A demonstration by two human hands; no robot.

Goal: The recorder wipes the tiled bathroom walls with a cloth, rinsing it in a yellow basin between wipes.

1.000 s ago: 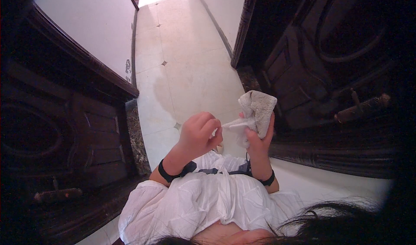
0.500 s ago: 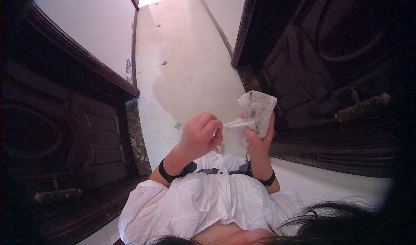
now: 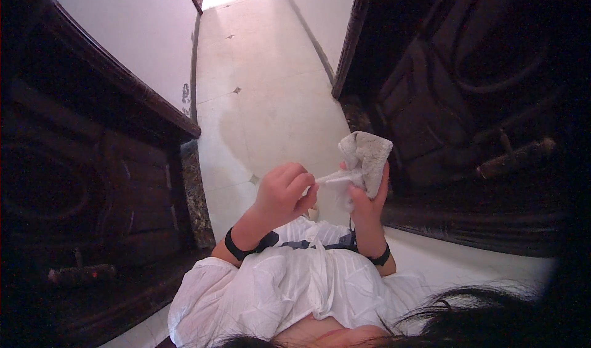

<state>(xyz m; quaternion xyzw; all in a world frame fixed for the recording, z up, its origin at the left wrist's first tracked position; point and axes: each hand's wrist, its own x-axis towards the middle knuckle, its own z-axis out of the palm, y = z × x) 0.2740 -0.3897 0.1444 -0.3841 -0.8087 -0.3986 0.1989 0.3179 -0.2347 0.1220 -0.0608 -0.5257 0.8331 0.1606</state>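
In my right hand (image 3: 367,211) is a folded grey-beige cloth (image 3: 369,154), upright between thumb and fingers. Against the cloth, in the same hand, sits a whitish thing (image 3: 345,197) whose kind I cannot make out. A thin pale strip (image 3: 332,178) runs from it toward my left hand (image 3: 282,191). The thumb and forefinger of that hand are pinched together at the strip's free end. Both hands are in front of my body, above the floor, and both wrists wear black bands.
Dark carved wooden doors stand on the left (image 3: 123,200) and right (image 3: 418,102), each with a handle. Between them a pale tiled floor (image 3: 277,102) stretches toward a bright far end, with white walls along both sides.
The view has shifted slightly. A little more of the pale strip shows between the hands, and both hands keep nearly the same pose.
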